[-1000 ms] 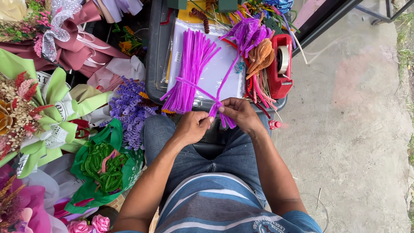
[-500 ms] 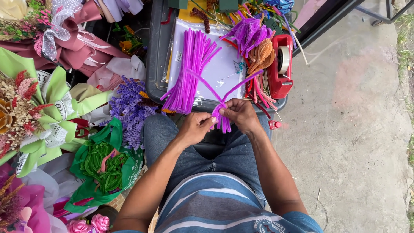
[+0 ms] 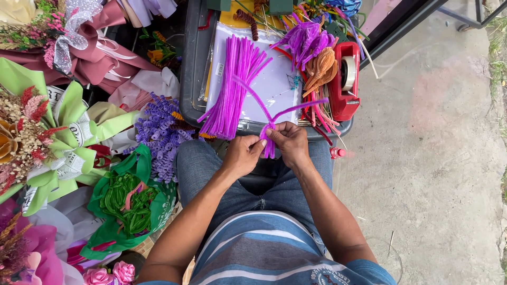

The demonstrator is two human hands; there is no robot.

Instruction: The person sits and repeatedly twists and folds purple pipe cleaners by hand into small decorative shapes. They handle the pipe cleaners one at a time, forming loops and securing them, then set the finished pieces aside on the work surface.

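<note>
Both hands meet over the lap, at 12 o'clock of the jeans. Left hand (image 3: 242, 155) and right hand (image 3: 289, 143) are pinched together on fuzzy purple chenille stems (image 3: 270, 126), twisted at the grip. Versus half a second ago, the two free ends splay wider, toward 11 and 2 o'clock; the knot looks tighter, so the twist seems to be progressing. Loose bundle of purple stems (image 3: 232, 87) lies on dark plastic tray (image 3: 191, 63); red tape dispenser (image 3: 346, 79) at 2 o'clock; green bag (image 3: 129, 203) at 8 o'clock.
</note>
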